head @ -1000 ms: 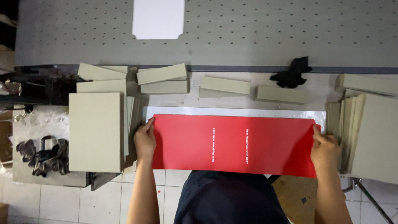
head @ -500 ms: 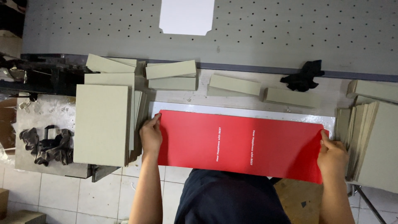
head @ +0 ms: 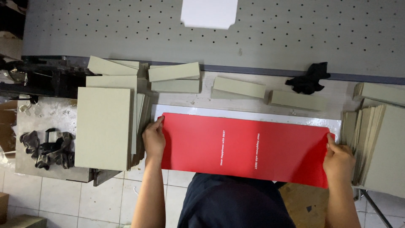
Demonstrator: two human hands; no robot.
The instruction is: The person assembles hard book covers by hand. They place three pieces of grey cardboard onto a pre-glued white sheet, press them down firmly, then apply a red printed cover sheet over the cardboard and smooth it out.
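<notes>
1. The red sheet [head: 244,147], long and glossy with two short lines of white print across its middle, lies flat along the near edge of the desk [head: 236,103], on a white panel [head: 253,115] whose far margin shows beyond it.
2. The left hand [head: 154,137] grips the sheet's left short edge, fingers curled narrowly over it with the thumb on top.
3. The right hand [head: 337,158] pinches the right short edge, fingers closed on the sheet near its far right corner.
4. Just left of the left hand, a stack of large grey boards [head: 104,126] sits at the desk's left end, with more boards fanned under it.
5. A second stack of grey boards [head: 379,143] leans at the right end, just beside the right hand.
6. Narrow grey strips [head: 238,86] lie scattered along the far edge of the desk.
7. A black cloth [head: 308,78] rests near the far right.
8. Beyond it is a perforated grey surface [head: 295,33] bearing a white card [head: 209,12].
</notes>
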